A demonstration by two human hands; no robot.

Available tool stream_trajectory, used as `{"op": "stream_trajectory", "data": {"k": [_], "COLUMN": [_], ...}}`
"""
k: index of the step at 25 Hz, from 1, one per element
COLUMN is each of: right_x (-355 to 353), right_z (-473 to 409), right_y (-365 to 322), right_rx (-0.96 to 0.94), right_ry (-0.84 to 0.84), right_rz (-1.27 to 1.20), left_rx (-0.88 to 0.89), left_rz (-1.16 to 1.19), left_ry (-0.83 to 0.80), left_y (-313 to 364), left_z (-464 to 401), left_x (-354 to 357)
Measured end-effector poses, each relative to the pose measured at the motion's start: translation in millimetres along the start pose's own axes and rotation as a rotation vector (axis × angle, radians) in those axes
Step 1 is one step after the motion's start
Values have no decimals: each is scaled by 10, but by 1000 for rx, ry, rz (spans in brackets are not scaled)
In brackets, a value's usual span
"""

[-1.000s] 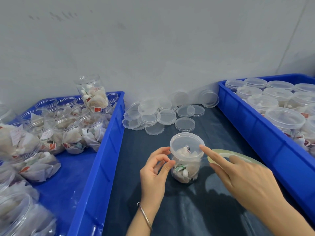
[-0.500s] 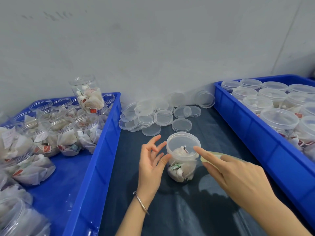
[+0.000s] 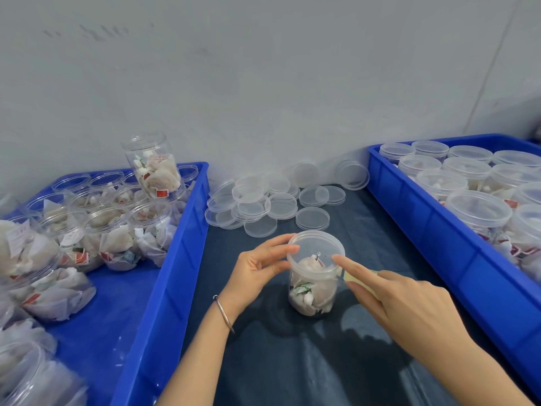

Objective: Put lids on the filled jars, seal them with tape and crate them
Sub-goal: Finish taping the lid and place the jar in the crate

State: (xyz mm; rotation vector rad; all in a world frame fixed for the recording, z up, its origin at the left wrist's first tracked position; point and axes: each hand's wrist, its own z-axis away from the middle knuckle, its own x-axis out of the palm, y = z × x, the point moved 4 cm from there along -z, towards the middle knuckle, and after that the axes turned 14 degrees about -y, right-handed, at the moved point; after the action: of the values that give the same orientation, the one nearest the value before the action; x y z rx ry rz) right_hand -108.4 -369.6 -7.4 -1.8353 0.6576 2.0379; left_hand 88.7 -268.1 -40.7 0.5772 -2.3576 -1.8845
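Left hand (image 3: 260, 266) is by the left side of the jar (image 3: 313, 284), with its fingertips on the rim of the lid (image 3: 316, 251). Its fingers are bent a little and seem to hold the lid steady. The right hand (image 3: 409, 306) comes in from the other side. Its pointing finger is straight and touches the right edge of the lid. Under that finger there is a pale strip that looks like tape (image 3: 355, 278), going off toward a roll mostly hidden by the hand. I cannot tell if the other fingers pinch the tape.

The jar stands upright on the dark desk (image 3: 292, 361), between the two blue crates. It is full of little paper bags, and its lid is already on.

So the step in hand looks like sealing: the tape is being stuck where the lid meets the jar. Next, the jar needs to turn slowly while the tape is pressed flat all the way round. Then the tape must be torn off.

After that the jar can go in the right crate (image 3: 433, 230), where other jars with lids sit. The left crate (image 3: 164, 288) holds open jars waiting for lids, and spare lids (image 3: 254, 203) lie in a pile by the wall.
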Motion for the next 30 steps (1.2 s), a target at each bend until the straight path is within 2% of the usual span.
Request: {"op": "stream_trajectory", "data": {"k": [5,7,10,14,18,21,26,30], "right_x": [20,47,168,433,534,368,-53,-169], "right_z": [-12,-36,-95,-138,-79,-19,-19,-268], "right_y": [5,11,54,257,473,697,903,914], "right_rx": [-5,-17,-38,-101,-210,-246,-59,68], "right_ry": [26,38,21,-120,-314,-182,46,10], "right_rz": [-34,-114,-382,-763,-596,-629,-216,-138], "left_rx": [-35,-46,7,42,44,35,10,14], "left_rz": [-21,-120,-192,-193,-210,-234,-257,-254], "left_ry": [-66,53,188,125,119,121,151,161], "left_y": [-18,-33,-48,-61,-54,-29,-21,-36], "left_z": [51,25,-56,-77,-65,-61,-55,-63], "left_x": [216,385,457,379,395,387,396,394]}}
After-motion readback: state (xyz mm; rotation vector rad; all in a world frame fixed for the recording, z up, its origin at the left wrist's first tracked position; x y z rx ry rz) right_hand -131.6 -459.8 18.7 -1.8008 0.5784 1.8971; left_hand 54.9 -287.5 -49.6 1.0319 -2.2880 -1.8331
